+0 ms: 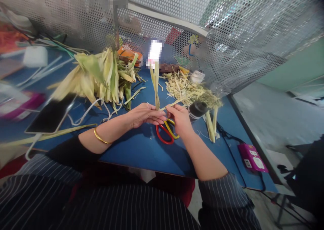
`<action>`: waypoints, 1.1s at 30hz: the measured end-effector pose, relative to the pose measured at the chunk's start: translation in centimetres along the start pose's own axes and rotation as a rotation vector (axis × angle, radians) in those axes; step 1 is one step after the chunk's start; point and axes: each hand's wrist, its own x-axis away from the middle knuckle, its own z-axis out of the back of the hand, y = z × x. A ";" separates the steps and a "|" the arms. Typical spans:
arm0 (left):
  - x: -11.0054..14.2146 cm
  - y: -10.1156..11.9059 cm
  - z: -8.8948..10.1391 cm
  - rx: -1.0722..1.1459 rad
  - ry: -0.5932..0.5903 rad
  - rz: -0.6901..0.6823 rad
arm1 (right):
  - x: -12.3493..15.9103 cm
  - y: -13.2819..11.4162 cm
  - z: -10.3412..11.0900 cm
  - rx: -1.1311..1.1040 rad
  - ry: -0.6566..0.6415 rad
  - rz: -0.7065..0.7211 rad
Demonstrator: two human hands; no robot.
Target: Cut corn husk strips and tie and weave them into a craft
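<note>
My left hand is closed round the foot of an upright bundle of pale corn husk; its upper end is blurred out by pixelation. A thin husk strip runs sideways from the bundle, and my right hand pinches near it, close to the left fingertips. Below both hands lie scissors with one red and one yellow handle, their blades hidden. Just right of my right hand is a dark spool wound with pale thread.
Left stand a large heap of corn husks, a phone and a white cable. Husk scraps are piled at the back right. A magenta power box sits at the right edge. Perforated metal mesh closes off the back.
</note>
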 end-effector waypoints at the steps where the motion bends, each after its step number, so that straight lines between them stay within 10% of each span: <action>1: 0.0 0.0 0.0 -0.003 -0.005 -0.006 | -0.1 0.2 0.0 -0.047 -0.029 -0.066; 7: 0.0 0.1 0.0 0.026 -0.044 -0.034 | -0.4 0.7 0.0 -0.144 -0.085 -0.216; 22: -0.5 -0.1 0.4 0.206 -0.088 0.169 | -0.5 1.3 0.1 -0.001 -0.104 -0.043; 28: -0.3 -0.1 0.2 0.257 0.067 0.128 | 0.6 -1.0 0.2 0.505 0.098 0.438; 33: -0.5 -0.3 -0.1 0.323 0.162 0.098 | 2.7 -2.2 -0.6 0.636 -0.068 0.774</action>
